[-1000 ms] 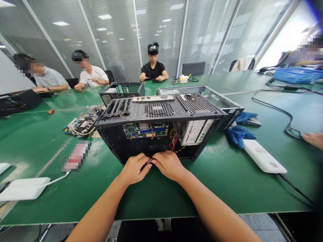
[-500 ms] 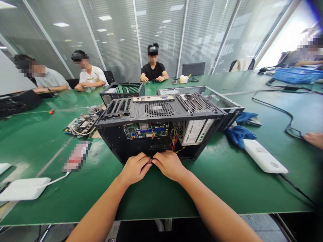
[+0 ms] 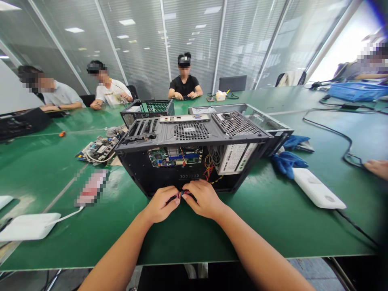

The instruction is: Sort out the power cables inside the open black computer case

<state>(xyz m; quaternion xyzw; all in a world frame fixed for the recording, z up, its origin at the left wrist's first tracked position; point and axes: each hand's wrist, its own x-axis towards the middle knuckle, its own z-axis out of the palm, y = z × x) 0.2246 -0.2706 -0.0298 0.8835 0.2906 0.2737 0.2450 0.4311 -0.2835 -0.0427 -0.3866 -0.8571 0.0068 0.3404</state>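
Note:
A black computer case (image 3: 163,135) lies before me with its side open. Inside it are a motherboard (image 3: 160,157) and a power supply (image 3: 238,158) with a fan and loose yellow and red wires. At the case's near lower edge, my left hand (image 3: 163,204) and my right hand (image 3: 203,198) pinch a bundle of coloured cables (image 3: 183,194) between them. Fingers of both hands are closed, thumbs toward me. A short stretch of the bundle shows between the hands; its ends are hidden behind the fingers.
Left lie a loose circuit board (image 3: 100,149), a phone (image 3: 91,188) and a white power bank (image 3: 30,226). Right are blue gloves (image 3: 289,161), a white power strip (image 3: 318,188) and a black cable (image 3: 330,123). More cases (image 3: 269,121) stand behind. Several people sit around the table.
My hands have drawn slightly apart, so more of the coloured cable bundle shows between them. Across the table, a person in white has raised one hand.

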